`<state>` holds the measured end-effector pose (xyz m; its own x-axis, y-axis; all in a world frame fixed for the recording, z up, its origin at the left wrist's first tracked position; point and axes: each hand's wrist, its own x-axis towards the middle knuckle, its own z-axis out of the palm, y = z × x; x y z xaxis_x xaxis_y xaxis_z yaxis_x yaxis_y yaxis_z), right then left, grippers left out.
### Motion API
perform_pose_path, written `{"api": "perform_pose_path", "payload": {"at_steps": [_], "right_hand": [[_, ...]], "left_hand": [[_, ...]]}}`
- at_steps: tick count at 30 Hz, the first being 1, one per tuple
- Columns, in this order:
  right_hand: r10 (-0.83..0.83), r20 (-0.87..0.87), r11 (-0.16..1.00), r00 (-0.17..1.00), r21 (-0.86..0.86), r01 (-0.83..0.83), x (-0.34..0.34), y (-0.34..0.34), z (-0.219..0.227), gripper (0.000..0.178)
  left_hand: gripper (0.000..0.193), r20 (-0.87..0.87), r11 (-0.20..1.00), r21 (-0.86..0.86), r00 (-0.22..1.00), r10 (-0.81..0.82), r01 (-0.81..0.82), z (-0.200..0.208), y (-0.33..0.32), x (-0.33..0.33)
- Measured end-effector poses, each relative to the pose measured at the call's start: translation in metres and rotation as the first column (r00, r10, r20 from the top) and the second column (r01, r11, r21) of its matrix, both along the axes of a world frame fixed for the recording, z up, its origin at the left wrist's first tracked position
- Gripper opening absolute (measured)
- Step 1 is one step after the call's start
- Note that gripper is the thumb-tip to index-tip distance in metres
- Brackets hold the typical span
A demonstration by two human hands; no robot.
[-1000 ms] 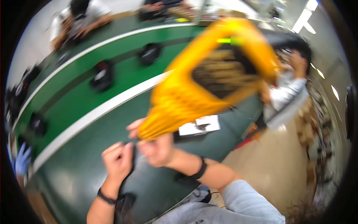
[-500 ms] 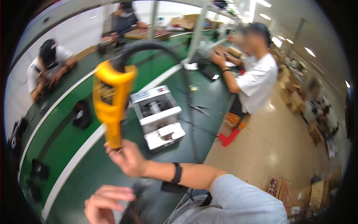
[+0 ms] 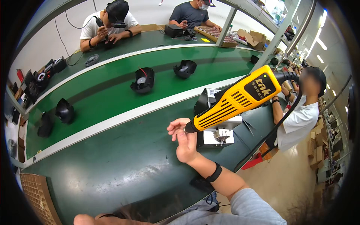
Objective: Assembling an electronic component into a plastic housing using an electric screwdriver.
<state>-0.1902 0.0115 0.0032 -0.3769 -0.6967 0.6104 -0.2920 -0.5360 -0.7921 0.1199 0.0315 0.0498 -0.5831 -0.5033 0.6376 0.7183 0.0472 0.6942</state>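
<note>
A yellow electric screwdriver (image 3: 236, 99) with a black nose and black cord hangs tilted over the bench, its nose toward the lower left. My right hand (image 3: 185, 144) is at that nose, thumb and fingers curled around the bit end; the exact contact is partly hidden. Behind the tool stands a white and black box-shaped device (image 3: 219, 137), probably a screw feeder, partly covered by the screwdriver. Of my left hand (image 3: 86, 219) only a blurred edge shows at the bottom of the view, low over the bench's near side; its fingers are out of sight.
Several black plastic housings (image 3: 142, 80) lie on the green conveyor belt (image 3: 112, 92) beyond the dark bench (image 3: 112, 168). Tweezers (image 3: 249, 127) lie right of the device. A divided cardboard tray (image 3: 37, 195) stands at lower left. Co-workers sit across the belt; another person (image 3: 300, 116) works at right.
The view has swung left, bringing more belt and bench into sight. The screwdriver has tipped from upright to slanting, with my right hand still at its nose. My left hand has dropped toward the lower edge.
</note>
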Motion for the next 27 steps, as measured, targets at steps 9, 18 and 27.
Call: {"api": "perform_pose_path", "payload": {"at_steps": [9, 18, 27], "right_hand": [[0.017, 0.097, 0.999, 0.995, -0.036, -0.014, -0.002, 0.000, 0.005, 0.030], [0.034, 0.113, 0.999, 0.993, -0.019, -0.033, 0.000, 0.004, 0.008, 0.036], [0.021, 0.116, 1.000, 0.993, -0.020, -0.018, 0.005, 0.004, 0.021, 0.046]], "left_hand": [[0.041, -0.195, 0.990, -0.118, 0.975, -0.103, 0.081, 0.025, -0.009, -0.039], [0.042, -0.213, 0.913, -0.401, 0.961, -0.174, 0.076, 0.105, -0.044, -0.054], [0.040, -0.211, 0.785, -0.599, 0.977, 0.033, -0.156, 0.168, -0.084, 0.008]]}}
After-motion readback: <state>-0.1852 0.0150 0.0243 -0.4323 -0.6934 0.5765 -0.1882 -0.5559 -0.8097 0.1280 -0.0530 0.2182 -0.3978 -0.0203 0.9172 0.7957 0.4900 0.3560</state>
